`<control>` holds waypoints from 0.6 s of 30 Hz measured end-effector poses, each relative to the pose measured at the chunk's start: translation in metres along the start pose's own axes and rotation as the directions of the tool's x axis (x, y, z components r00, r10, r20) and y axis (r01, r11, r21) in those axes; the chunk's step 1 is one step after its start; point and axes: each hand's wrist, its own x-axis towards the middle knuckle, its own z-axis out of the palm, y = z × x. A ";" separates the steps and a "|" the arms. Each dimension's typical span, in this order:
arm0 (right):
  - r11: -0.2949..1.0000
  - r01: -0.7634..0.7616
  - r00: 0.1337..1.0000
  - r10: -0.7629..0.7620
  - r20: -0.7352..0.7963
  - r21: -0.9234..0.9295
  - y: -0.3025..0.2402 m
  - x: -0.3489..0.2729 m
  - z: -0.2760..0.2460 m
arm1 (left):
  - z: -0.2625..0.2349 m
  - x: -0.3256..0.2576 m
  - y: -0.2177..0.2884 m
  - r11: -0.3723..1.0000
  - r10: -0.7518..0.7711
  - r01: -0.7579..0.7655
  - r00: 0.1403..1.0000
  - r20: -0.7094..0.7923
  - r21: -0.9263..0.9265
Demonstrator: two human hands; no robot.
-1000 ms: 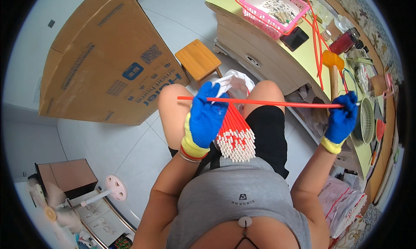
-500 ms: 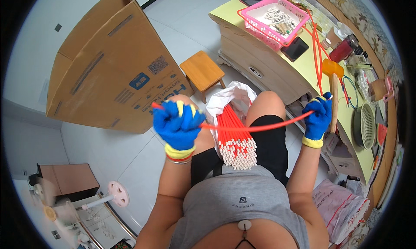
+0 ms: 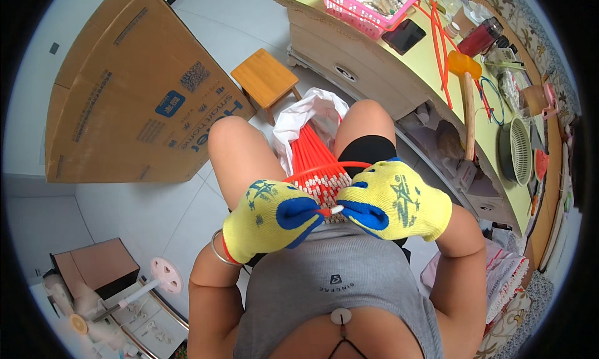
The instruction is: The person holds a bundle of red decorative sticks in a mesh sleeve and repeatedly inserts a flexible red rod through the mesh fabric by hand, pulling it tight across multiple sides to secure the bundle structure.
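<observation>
In the head view, the left hand [image 3: 269, 220] and right hand [image 3: 394, 201], both in yellow-and-blue gloves, pinch shut on the 2 ends of 1 red tube [image 3: 324, 167] bent into a loop over the bundle of red tubes [image 3: 318, 162] in a white bag [image 3: 310, 112] between the knees.

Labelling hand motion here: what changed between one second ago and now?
The left hand and right hand, both in yellow-and-blue gloves, came in from wide apart to meet over the lap. The thin red plastic rod they held stretched straight now bends into a loop, its white-tipped ends pinched together. Both hands keep their grip. The bundle of red rods in the white bag stays between the knees.
</observation>
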 end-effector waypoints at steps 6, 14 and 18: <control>0.981 -0.011 0.990 0.037 0.135 -0.192 -0.002 0.005 0.000 | 0.007 0.000 0.006 0.993 -0.078 0.075 0.997 0.026 0.094; 0.999 0.051 0.991 -0.052 0.120 0.009 0.022 0.004 0.012 | 0.015 -0.008 -0.016 0.999 -0.035 0.033 0.997 0.067 0.025; 0.992 0.054 0.999 -0.054 -0.007 0.115 0.036 0.000 0.015 | 0.001 0.006 -0.013 0.996 -0.027 0.022 0.998 -0.054 -0.084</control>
